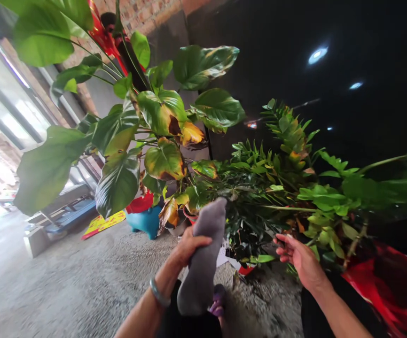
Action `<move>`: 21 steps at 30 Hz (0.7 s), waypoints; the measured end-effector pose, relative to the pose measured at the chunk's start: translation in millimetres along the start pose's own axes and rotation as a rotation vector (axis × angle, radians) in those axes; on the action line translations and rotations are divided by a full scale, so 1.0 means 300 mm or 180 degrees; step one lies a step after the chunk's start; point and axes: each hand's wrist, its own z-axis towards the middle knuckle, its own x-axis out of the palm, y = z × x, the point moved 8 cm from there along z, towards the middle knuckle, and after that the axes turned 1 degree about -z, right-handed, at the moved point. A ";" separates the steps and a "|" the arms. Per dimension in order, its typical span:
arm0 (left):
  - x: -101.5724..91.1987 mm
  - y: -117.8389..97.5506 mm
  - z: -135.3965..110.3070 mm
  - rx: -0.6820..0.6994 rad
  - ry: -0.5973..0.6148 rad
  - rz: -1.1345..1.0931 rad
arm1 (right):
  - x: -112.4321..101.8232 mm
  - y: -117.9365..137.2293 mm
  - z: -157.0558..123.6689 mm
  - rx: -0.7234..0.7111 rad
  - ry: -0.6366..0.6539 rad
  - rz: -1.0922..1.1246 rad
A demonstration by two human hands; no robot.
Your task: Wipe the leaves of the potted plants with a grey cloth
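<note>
While the left hand (186, 246) is raised in front, a gray cloth (203, 265) is pinched between its thumb and fingers, extended above and below them, the right hand (302, 264) held palm inward near green leaves (326, 237), its fingers loosely curled.

The person's left forearm (142, 303) rises from the lower edge of the view, and the left hand (188, 245) is closed in a grip, thumb (203, 241) laid across. The right forearm (342, 307) reaches forward and inward; the right hand (302, 263) is loosely open, its fingers (283, 251) slightly bent.
</note>
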 end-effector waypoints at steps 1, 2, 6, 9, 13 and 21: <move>-0.023 -0.070 0.014 0.0246 -0.0201 -0.0186 | 0.002 0.000 0.000 0.0020 -0.0026 0.0005; -0.042 -0.133 0.031 0.0487 -0.0408 -0.0381 | 0.005 -0.002 0.000 0.0042 -0.0044 0.0008; -0.038 -0.183 0.102 0.0716 -0.0896 -0.0756 | 0.028 -0.011 -0.001 0.0054 0.0018 -0.0003; 0.043 -0.019 0.101 0.0075 -0.0589 -0.0252 | 0.035 -0.011 -0.004 -0.0017 0.0120 -0.0080; 0.127 0.174 -0.005 -0.0615 0.0460 0.0320 | 0.016 -0.003 -0.005 -0.0085 0.0141 -0.0127; -0.035 -0.163 0.035 0.0681 -0.0645 -0.0823 | 0.012 0.005 -0.005 0.0006 0.0039 0.0032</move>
